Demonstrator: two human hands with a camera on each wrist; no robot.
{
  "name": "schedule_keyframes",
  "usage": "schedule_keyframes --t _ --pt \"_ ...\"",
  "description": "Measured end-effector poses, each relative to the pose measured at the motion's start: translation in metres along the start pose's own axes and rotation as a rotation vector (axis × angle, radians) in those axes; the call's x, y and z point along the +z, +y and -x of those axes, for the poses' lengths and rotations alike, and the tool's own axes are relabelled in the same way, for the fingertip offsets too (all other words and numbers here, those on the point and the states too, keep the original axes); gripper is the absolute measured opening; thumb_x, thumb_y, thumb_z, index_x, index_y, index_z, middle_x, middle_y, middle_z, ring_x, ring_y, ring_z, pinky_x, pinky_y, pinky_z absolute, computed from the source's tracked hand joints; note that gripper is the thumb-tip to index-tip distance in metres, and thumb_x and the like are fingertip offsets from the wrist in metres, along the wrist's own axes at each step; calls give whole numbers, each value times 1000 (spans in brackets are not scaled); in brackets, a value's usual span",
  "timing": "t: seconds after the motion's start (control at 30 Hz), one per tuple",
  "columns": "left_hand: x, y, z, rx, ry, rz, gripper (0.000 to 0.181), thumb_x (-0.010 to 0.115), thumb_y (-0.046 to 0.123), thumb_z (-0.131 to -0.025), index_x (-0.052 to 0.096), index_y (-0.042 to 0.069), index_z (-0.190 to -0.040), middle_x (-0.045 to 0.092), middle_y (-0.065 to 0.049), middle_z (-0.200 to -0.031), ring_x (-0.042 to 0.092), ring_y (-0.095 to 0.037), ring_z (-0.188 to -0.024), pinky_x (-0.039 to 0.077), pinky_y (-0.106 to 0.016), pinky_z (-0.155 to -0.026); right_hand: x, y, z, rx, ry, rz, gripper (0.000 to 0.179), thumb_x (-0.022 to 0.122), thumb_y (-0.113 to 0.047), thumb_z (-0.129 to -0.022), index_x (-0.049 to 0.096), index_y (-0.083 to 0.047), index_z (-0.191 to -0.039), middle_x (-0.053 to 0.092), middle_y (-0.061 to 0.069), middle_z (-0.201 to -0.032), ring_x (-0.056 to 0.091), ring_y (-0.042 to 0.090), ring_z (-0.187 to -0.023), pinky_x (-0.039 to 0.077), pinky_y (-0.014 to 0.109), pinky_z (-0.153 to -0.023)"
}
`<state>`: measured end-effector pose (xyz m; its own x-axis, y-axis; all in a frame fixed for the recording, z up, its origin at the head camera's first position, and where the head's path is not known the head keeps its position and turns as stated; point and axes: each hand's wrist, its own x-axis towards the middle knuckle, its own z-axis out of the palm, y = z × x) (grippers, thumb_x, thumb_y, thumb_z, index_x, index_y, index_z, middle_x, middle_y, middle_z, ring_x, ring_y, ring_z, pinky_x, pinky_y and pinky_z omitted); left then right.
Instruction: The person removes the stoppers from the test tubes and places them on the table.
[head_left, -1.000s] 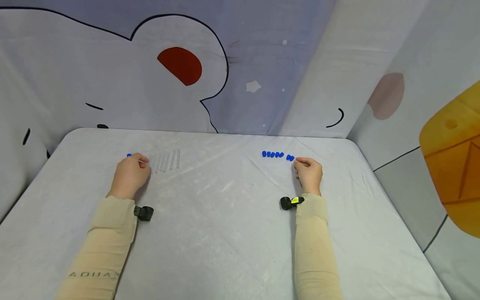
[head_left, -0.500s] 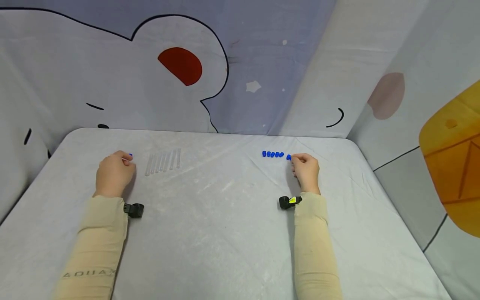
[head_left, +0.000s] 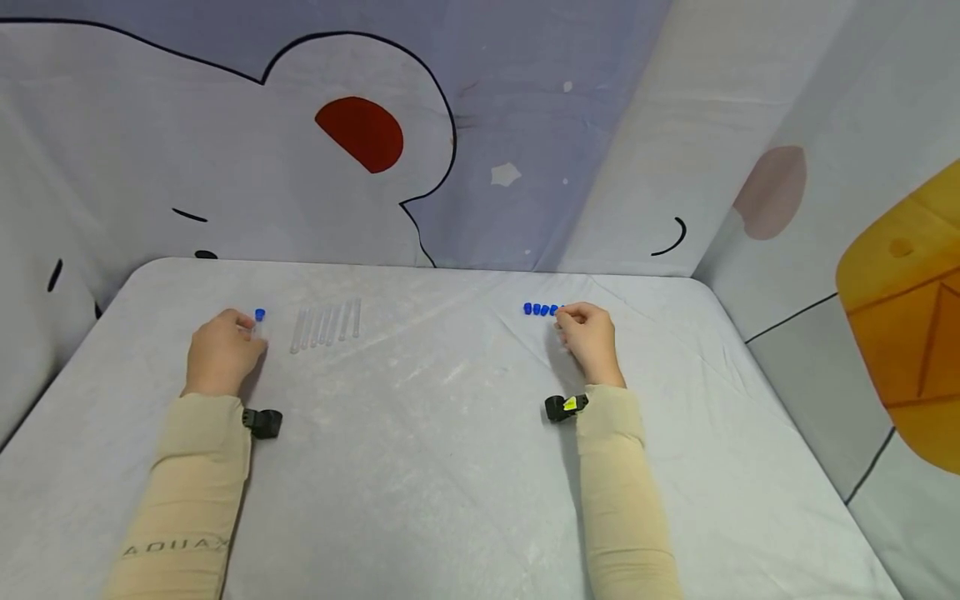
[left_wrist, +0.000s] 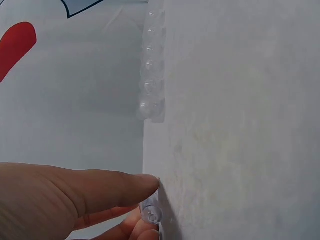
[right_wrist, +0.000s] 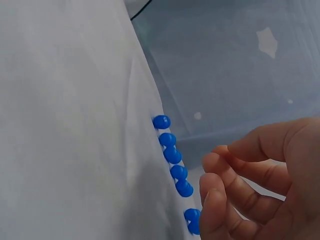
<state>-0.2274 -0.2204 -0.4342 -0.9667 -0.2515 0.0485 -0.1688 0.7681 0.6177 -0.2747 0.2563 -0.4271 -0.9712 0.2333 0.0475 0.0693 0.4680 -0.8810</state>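
My left hand (head_left: 222,353) is at the back left of the table, with its thumb and fingers around a clear test tube (left_wrist: 152,214) whose rounded end shows in the left wrist view. A blue cap (head_left: 259,314) sits at the far end of that tube. To its right lies a row of several clear test tubes (head_left: 325,325). At the back right, my right hand (head_left: 589,342) hovers beside a row of small blue caps (right_wrist: 172,154), its fingers loosely curled and nothing visible between them. Two more caps (right_wrist: 192,220) lie nearer the hand, partly behind its fingers.
A white cloth covers the table (head_left: 420,467). Its back edge meets a printed fabric backdrop (head_left: 540,150), and another fabric wall (head_left: 795,275) rises along the right side.
My left hand has moved left from the row of tubes to the capped tube. The right hand has shifted left along the caps and now covers the two nearer ones in the head view.
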Motion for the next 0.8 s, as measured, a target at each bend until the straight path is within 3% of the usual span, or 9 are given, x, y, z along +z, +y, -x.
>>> schedule_keyframes --t 0.27,0.4,0.47,0.6,0.8 --pt "0 2 0 -28 3 0 32 57 3 -87 57 -13 -114 65 -33 -109 60 -50 -99 48 -58 -82 5 -11 6 -69 -61 52 21 64 -16 -96 74 -1 -106 71 13 -91 61 16 -67 49 21 -58" --pt "-3 10 1 45 31 23 30 58 4 -88 61 -11 -113 66 -29 -102 61 -45 -92 48 -52 -77 6 -17 9 -135 -101 40 21 66 -16 -95 74 -1 -107 71 9 -90 63 19 -74 51 22 -63" --pt "-4 16 2 100 13 52 30 58 5 -89 62 -10 -115 67 -26 -102 61 -39 -90 47 -45 -75 7 -21 10 -177 -124 34 21 67 -15 -94 74 0 -106 70 9 -89 63 18 -74 51 22 -64" --pt "-8 30 3 194 -104 115 31 55 7 -95 62 -7 -122 65 -23 -108 59 -32 -96 45 -38 -78 9 -26 13 -252 -199 55 21 67 -15 -94 75 -2 -107 71 7 -91 62 17 -75 51 25 -67" --pt "-5 45 5 291 -283 166 32 55 10 -101 60 -3 -130 63 -22 -119 59 -36 -110 47 -45 -89 17 -30 18 -334 -299 103 22 69 -22 -96 75 -5 -109 70 4 -93 61 20 -83 50 36 -74"
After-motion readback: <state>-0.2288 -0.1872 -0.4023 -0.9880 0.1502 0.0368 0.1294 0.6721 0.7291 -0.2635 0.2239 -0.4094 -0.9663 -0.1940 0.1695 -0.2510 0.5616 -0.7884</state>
